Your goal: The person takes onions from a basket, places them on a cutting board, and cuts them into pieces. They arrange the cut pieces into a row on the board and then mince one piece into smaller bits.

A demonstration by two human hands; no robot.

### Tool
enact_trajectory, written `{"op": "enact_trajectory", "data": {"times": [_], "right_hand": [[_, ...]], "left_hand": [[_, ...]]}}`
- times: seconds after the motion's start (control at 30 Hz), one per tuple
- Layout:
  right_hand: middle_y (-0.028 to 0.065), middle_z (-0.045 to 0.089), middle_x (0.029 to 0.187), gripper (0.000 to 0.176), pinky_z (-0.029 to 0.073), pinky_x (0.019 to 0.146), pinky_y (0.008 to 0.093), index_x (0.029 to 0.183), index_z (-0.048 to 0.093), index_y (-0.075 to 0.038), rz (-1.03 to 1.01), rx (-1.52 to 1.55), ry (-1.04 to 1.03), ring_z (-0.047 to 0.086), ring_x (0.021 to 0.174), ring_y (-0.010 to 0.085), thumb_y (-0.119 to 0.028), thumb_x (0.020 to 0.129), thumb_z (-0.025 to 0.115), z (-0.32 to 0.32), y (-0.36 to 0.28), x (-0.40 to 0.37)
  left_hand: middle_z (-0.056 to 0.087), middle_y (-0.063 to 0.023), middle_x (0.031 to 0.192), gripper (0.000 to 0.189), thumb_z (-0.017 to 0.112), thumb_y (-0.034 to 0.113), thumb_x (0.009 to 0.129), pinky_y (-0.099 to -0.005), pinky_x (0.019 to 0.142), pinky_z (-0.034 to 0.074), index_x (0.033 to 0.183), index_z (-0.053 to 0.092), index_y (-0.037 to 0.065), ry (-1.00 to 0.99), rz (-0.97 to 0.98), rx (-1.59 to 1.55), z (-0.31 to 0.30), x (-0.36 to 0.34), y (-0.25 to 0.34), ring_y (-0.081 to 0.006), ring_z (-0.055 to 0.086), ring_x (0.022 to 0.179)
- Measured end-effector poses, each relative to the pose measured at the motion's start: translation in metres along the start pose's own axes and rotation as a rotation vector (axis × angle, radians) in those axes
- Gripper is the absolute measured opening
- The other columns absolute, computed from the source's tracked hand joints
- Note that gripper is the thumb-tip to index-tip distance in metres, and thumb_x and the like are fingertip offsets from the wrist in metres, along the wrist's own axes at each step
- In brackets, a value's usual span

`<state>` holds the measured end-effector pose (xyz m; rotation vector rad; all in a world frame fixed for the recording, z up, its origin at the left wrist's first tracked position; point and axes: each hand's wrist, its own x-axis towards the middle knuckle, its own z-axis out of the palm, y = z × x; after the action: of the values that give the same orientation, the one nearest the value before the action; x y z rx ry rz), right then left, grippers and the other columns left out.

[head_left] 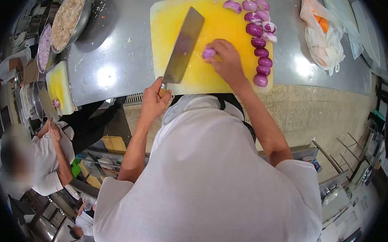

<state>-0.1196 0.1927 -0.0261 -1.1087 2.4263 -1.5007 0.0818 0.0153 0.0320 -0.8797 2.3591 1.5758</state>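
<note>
My left hand (pixel 155 98) is wrapped round the wooden handle of a cleaver (pixel 184 47). The broad blade points away from me over a yellow cutting board (pixel 168 20). To the right of the blade, my right hand (pixel 225 59) pinches a small peeled red onion piece (pixel 208 53) at the board's middle, apart from the blade. Along the board's right edge runs a row of peeled red onions (pixel 258 42), some of them showing paler, whitish patches. One more red onion (pixel 232 6) lies at the far edge, left of that row.
A metal bowl of pale chopped food (pixel 68 20) stands at the far left, beside a bowl of chopped purple onion (pixel 44 47). A plastic bag (pixel 321 35) with something orange lies right of the board. At left, a co-worker (pixel 49 158) stands by a second board (pixel 59 87).
</note>
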Motion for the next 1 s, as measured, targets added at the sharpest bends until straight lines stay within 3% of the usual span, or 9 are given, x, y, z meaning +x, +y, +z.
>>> {"op": "enact_trajectory", "data": {"times": [0.07,0.27,0.33,0.47,0.53,0.6,0.67,0.83,1.0], "right_hand": [[0.0137,0.062,0.100,0.032,0.048,0.086,0.0433,0.097,0.063,-0.004,-0.086,0.024,-0.007,0.059,0.097,0.0345,-0.009,0.068,0.077,0.014,-0.009,0.008],[0.0138,0.062,0.100,0.018,0.050,0.083,0.0422,0.098,0.064,-0.003,-0.096,-0.054,-0.093,0.059,0.096,0.0339,-0.004,0.080,0.066,0.016,-0.020,0.011],[0.0139,0.062,0.097,0.018,0.050,0.080,0.0421,0.100,0.064,-0.002,-0.134,-0.094,-0.071,0.060,0.093,0.0346,-0.003,0.082,0.064,0.019,-0.019,0.012],[0.0132,0.061,0.096,0.012,0.051,0.078,0.0433,0.096,0.064,-0.004,-0.101,-0.129,-0.100,0.058,0.092,0.0340,-0.007,0.086,0.057,0.021,-0.019,0.013],[0.0123,0.061,0.094,0.011,0.051,0.076,0.0428,0.095,0.063,-0.004,-0.109,-0.162,-0.110,0.058,0.089,0.0333,-0.006,0.086,0.057,0.022,-0.017,0.013],[0.0119,0.061,0.092,0.011,0.051,0.075,0.0425,0.094,0.063,-0.005,-0.127,-0.140,-0.067,0.058,0.087,0.0329,-0.005,0.085,0.058,0.022,-0.017,0.011],[0.0116,0.060,0.090,0.011,0.051,0.074,0.0422,0.093,0.063,-0.005,-0.149,-0.115,-0.017,0.058,0.086,0.0326,-0.005,0.084,0.059,0.022,-0.015,0.012],[0.0125,0.060,0.087,0.008,0.051,0.072,0.0430,0.090,0.063,-0.004,-0.121,-0.053,-0.009,0.060,0.084,0.0331,-0.004,0.083,0.059,0.025,-0.011,0.006],[0.0142,0.060,0.087,0.007,0.051,0.072,0.0429,0.089,0.063,-0.002,-0.157,-0.005,0.041,0.060,0.084,0.0334,-0.003,0.083,0.059,0.026,-0.010,0.007]], "left_hand": [[0.046,-0.0034,0.056,0.029,0.061,0.005,0.087,-0.0288,0.046,0.035,0.115,0.055,0.001,0.041,-0.046,0.041,-0.008,0.003,0.016,-0.0088,0.041,0.049],[0.047,-0.0122,0.056,0.027,0.059,0.005,0.087,-0.0324,0.048,0.039,0.112,0.053,-0.001,0.081,0.123,0.324,0.001,0.001,0.073,-0.0172,0.043,0.046],[0.050,-0.0180,0.058,0.024,0.058,0.005,0.087,-0.0362,0.050,0.041,0.109,0.051,-0.001,0.097,0.213,0.387,0.005,-0.001,0.083,-0.0282,0.049,0.047],[0.053,-0.0214,0.061,0.022,0.056,0.004,0.085,-0.0418,0.052,0.043,0.105,0.050,-0.002,0.079,0.166,0.406,0.027,0.021,0.077,-0.0391,0.055,0.054],[0.055,-0.0232,0.063,0.021,0.056,0.004,0.084,-0.0465,0.055,0.044,0.102,0.048,-0.003,0.201,0.385,0.412,0.045,0.056,0.065,-0.0441,0.059,0.061],[0.056,-0.0243,0.065,0.022,0.057,0.005,0.084,-0.0481,0.057,0.045,0.102,0.048,-0.003,0.171,0.370,0.362,0.039,0.056,0.081,-0.0441,0.059,0.062],[0.057,-0.0251,0.067,0.022,0.057,0.005,0.083,-0.0483,0.057,0.045,0.101,0.048,-0.003,0.076,0.180,0.381,0.023,0.034,0.103,-0.0453,0.060,0.065],[0.056,-0.0234,0.065,0.021,0.056,0.003,0.083,-0.0466,0.058,0.046,0.101,0.048,-0.003,0.154,0.368,0.369,0.047,0.049,0.072,-0.0438,0.059,0.061],[0.055,-0.0239,0.064,0.021,0.055,0.001,0.082,-0.0477,0.056,0.045,0.101,0.048,-0.003,0.088,0.195,0.381,0.029,0.026,0.097,-0.0449,0.058,0.061]]}}
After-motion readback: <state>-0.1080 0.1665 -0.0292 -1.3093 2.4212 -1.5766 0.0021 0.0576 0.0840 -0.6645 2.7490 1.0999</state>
